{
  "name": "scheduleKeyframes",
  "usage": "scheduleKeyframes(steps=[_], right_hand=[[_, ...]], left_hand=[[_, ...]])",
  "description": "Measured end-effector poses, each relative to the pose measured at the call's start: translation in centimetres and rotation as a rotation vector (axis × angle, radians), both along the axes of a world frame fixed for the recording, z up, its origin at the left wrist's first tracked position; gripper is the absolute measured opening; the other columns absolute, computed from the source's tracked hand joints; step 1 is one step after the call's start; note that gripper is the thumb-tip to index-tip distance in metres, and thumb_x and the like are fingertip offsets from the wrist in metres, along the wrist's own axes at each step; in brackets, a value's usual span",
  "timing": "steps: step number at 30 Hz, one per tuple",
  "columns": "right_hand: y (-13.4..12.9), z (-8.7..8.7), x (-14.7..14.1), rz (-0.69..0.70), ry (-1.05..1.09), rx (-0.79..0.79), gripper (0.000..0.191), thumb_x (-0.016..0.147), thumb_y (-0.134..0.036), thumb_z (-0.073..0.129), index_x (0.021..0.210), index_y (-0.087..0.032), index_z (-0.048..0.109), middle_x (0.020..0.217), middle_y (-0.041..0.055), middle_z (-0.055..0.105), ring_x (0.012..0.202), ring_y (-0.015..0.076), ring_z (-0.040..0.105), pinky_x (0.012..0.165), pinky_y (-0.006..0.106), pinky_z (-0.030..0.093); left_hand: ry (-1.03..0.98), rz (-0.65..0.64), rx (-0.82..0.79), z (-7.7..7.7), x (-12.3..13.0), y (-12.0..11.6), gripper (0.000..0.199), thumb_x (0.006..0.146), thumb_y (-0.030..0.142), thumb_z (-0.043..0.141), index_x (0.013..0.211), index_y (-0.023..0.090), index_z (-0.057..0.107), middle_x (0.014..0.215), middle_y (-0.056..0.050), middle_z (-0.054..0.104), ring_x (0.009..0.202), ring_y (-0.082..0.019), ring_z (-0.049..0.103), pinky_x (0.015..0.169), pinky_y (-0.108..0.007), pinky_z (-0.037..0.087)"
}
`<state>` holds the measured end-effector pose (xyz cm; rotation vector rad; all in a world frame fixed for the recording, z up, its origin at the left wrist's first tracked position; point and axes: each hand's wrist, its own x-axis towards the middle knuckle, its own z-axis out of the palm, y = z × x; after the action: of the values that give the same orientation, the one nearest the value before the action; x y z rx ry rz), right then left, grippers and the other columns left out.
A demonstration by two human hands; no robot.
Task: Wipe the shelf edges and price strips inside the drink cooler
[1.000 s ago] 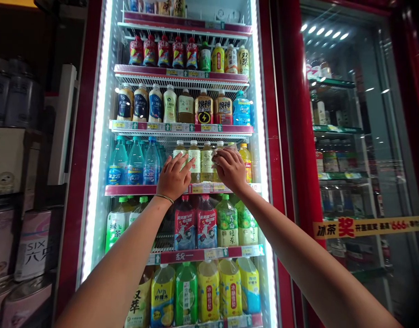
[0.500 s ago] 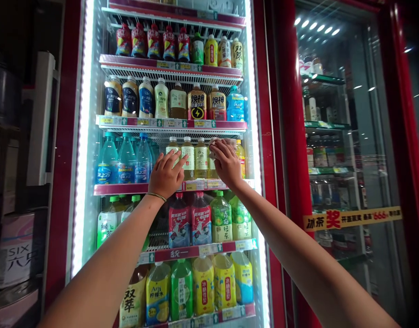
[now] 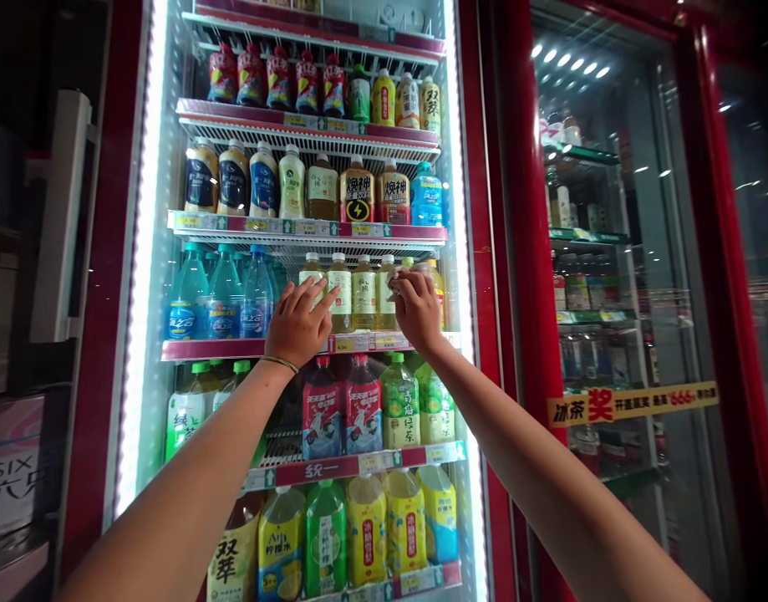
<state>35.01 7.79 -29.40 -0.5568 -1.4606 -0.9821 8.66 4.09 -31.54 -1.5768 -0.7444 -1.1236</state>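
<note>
My left hand (image 3: 300,322) is open, its fingers spread in front of pale-labelled tea bottles (image 3: 339,293) on the middle shelf of a lit drinks fridge. A thin band circles that wrist. To the right, my right hand (image 3: 417,308) has its fingers curled over a crumpled greyish-white cloth or tissue (image 3: 393,283), mostly hidden under them. It is in front of the right end of the same row and partly covers the bottles there. Whether either hand presses on door glass cannot be made out for certain.
Blue-capped bottles (image 3: 224,293) stand left on the middle shelf. Red-labelled bottles (image 3: 322,410) are one shelf below, yellow-labelled bottles (image 3: 367,531) at the bottom. A second glass-door fridge (image 3: 609,334) with a yellow strip stands right. A white post (image 3: 66,217) and boxes are at left.
The view has shifted slightly, so the fridge sits further left. My right hand has moved a little right across the row, with fingers more curled. The left hand keeps nearly the same pose.
</note>
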Motion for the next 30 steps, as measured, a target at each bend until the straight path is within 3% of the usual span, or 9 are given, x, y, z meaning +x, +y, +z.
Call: scheduleKeyframes(steps=[3,8,10,13,17,20,22,27,30], right_hand=[[0.04,-0.06,0.07,0.038,0.024,0.024,0.050,0.095,-0.009,0.042,0.136,-0.032,0.061,0.142,0.0071,0.062,0.143,0.0295,0.049,0.117,0.055,0.047],[0.10,-0.27,0.26,0.013,0.024,0.023,0.039,0.095,-0.011,0.047,0.118,-0.033,0.069,0.120,0.0054,0.071,0.124,0.0282,0.061,0.106,0.051,0.054],[0.19,-0.23,0.27,0.044,0.106,0.038,0.042,0.096,-0.012,0.046,0.125,-0.033,0.067,0.124,0.0066,0.069,0.126,0.0286,0.060,0.107,0.052,0.053],[0.34,-0.07,0.28,0.088,0.058,0.046,0.045,0.097,-0.011,0.043,0.132,-0.032,0.063,0.138,0.0054,0.064,0.138,0.0271,0.053,0.116,0.052,0.048],[0.56,0.04,0.36,0.099,0.083,0.033,0.038,0.096,-0.010,0.045,0.116,-0.032,0.068,0.124,0.0053,0.068,0.129,0.0274,0.058,0.111,0.052,0.051],[0.65,0.14,0.39,0.145,0.182,0.036,0.042,0.095,-0.010,0.044,0.124,-0.031,0.065,0.129,0.0079,0.066,0.132,0.0295,0.055,0.113,0.055,0.048],[0.63,0.14,0.40,0.163,0.135,0.031,0.045,0.096,-0.010,0.044,0.129,-0.033,0.063,0.136,0.0060,0.063,0.137,0.0293,0.053,0.116,0.055,0.046],[0.62,-0.08,0.43,0.111,0.171,0.041,0.041,0.091,-0.007,0.044,0.112,-0.031,0.069,0.118,0.0066,0.069,0.123,0.0292,0.059,0.104,0.052,0.053],[0.66,-0.07,0.45,0.119,0.203,0.072,0.043,0.092,-0.007,0.045,0.122,-0.030,0.065,0.128,0.0075,0.067,0.129,0.0293,0.057,0.110,0.054,0.050]], left_hand=[[-0.001,0.007,0.003,-0.01,0.01,-0.02,0.049,0.100,0.025,0.047,0.147,0.031,0.059,0.149,-0.007,0.061,0.146,-0.029,0.050,0.127,-0.053,0.032],[0.004,0.012,0.012,0.00,0.04,-0.03,0.050,0.099,0.024,0.049,0.147,0.031,0.059,0.149,-0.007,0.061,0.146,-0.029,0.050,0.127,-0.054,0.033],[0.006,0.020,0.027,0.01,0.04,-0.02,0.049,0.100,0.024,0.049,0.147,0.032,0.059,0.148,-0.007,0.062,0.145,-0.029,0.051,0.126,-0.054,0.034],[0.017,0.035,0.046,0.00,0.01,-0.02,0.048,0.101,0.023,0.048,0.147,0.031,0.059,0.147,-0.007,0.063,0.144,-0.029,0.052,0.126,-0.053,0.035],[0.022,0.038,0.047,0.00,-0.04,0.00,0.049,0.100,0.023,0.050,0.148,0.032,0.058,0.148,-0.007,0.063,0.145,-0.029,0.052,0.126,-0.053,0.035],[0.024,0.043,0.054,0.01,-0.06,0.05,0.050,0.100,0.023,0.050,0.149,0.032,0.057,0.147,-0.008,0.063,0.145,-0.029,0.052,0.126,-0.053,0.036],[0.030,0.046,0.062,0.00,-0.07,0.08,0.050,0.101,0.022,0.050,0.149,0.031,0.057,0.147,-0.008,0.063,0.144,-0.029,0.052,0.125,-0.053,0.036],[0.029,0.042,0.070,-0.02,-0.05,0.14,0.049,0.101,0.022,0.050,0.148,0.030,0.058,0.147,-0.008,0.063,0.144,-0.029,0.052,0.125,-0.053,0.036],[0.024,0.040,0.063,-0.01,-0.03,0.13,0.048,0.101,0.023,0.050,0.147,0.031,0.059,0.147,-0.008,0.063,0.144,-0.029,0.052,0.126,-0.053,0.035]])
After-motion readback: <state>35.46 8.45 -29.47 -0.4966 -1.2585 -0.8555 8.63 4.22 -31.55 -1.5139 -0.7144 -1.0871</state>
